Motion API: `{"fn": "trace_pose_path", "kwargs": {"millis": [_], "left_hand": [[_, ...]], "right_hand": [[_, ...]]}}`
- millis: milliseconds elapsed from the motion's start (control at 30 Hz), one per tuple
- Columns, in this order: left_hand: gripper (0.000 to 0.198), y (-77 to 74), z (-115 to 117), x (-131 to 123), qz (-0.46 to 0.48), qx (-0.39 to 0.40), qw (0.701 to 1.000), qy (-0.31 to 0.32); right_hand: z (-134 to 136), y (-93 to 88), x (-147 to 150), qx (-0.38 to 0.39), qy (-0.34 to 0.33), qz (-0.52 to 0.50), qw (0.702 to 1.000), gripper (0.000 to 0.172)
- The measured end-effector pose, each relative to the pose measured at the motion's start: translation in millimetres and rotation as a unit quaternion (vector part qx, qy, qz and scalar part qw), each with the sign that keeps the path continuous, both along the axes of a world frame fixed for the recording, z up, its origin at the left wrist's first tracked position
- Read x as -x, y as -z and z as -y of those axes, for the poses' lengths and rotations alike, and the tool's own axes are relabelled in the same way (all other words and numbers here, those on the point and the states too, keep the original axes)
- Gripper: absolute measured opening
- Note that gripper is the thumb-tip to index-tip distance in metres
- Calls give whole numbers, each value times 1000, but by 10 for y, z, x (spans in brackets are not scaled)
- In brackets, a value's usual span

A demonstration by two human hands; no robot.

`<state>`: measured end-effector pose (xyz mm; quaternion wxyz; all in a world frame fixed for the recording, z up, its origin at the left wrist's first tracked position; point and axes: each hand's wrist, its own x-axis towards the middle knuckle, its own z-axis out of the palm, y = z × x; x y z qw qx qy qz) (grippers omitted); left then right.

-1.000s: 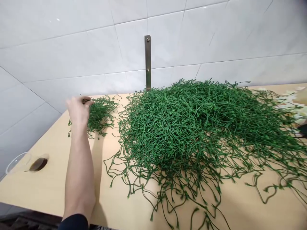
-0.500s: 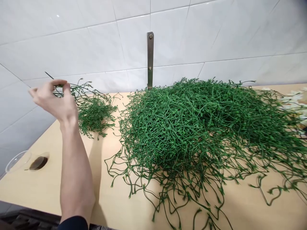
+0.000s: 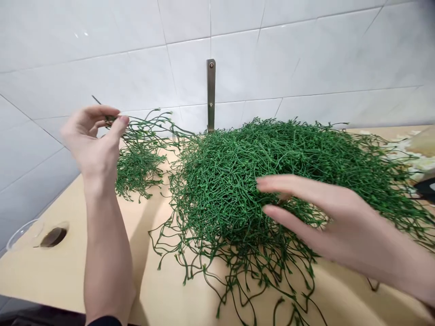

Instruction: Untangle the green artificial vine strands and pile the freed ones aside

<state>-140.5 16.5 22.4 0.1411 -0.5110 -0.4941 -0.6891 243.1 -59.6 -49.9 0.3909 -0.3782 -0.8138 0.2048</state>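
At upper left, the left hand [image 3: 97, 142] pinches a bunch of thin, green, plastic-looking stems [image 3: 149, 128], judged light, springy, best held by gathered ends; centre right, the right hand [image 3: 335, 217] has thumb and fingers parted.

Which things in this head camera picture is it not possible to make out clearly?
In the head view:
- Count of green stems in the left hand: the hand covers part of them.
- Part of the large green pile: behind the right hand.
- Black object: cut off by the right edge.
- Dark patch, far left: too small to identify.
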Motion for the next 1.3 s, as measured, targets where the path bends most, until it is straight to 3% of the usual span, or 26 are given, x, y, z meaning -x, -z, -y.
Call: {"fn": "trace_pose_path", "kwargs": {"millis": [100, 200, 233, 333, 400, 500, 567, 633, 733, 867, 1000, 1067, 1200, 1300], "left_hand": [[16, -6, 71, -149, 2, 17, 997, 74], [14, -11, 150, -299, 9, 43, 990, 131], [13, -12, 172, -339, 10, 55, 988, 144], [13, -14, 224, -417, 8, 86, 984, 154], [15, -16, 252, -447, -7, 116, 980, 162], [46, -17, 292, -503, -101, 195, 961, 171], [70, -8, 307, -564, -207, 230, 941, 137], [77, 14, 308, -642, -295, 238, 921, 87], [55, 58, 296, -773, -351, 244, 901, 76], [25, 94, 320, -976, -349, 268, 882, 170], [32, 132, 412, -1180, -269, 273, 864, 327], [37, 164, 451, -1234, -234, 276, 859, 362], [23, 203, 454, -1198, -304, 297, 840, 338], [20, 189, 421, -1114, -384, 304, 822, 289]], "right_hand": [[-438, -305, 582, -37, 26, 24, 999, 46], [-741, -382, 970, -9, -20, -30, 999, 74], [-803, -370, 1047, 24, -46, -66, 996, 71], [-883, -306, 1153, 100, -97, -177, 974, 32], [-872, -281, 1145, 120, -104, -226, 961, 21], [-812, -296, 1048, 131, -94, -242, 957, 19], [-759, -327, 941, 137, -96, -243, 955, 17], [-699, -363, 809, 146, -109, -244, 952, 15], [-597, -411, 588, 161, -112, -241, 950, 9], [-461, -459, 349, 208, -132, -278, 929, 9], [-374, -463, 233, 242, -171, -305, 905, 8], [-370, -425, 197, 243, -170, -306, 905, 9], [-425, -244, 125, 254, -120, -250, 926, 12], [-451, -44, 100, 276, -87, -191, 938, 31]]}}
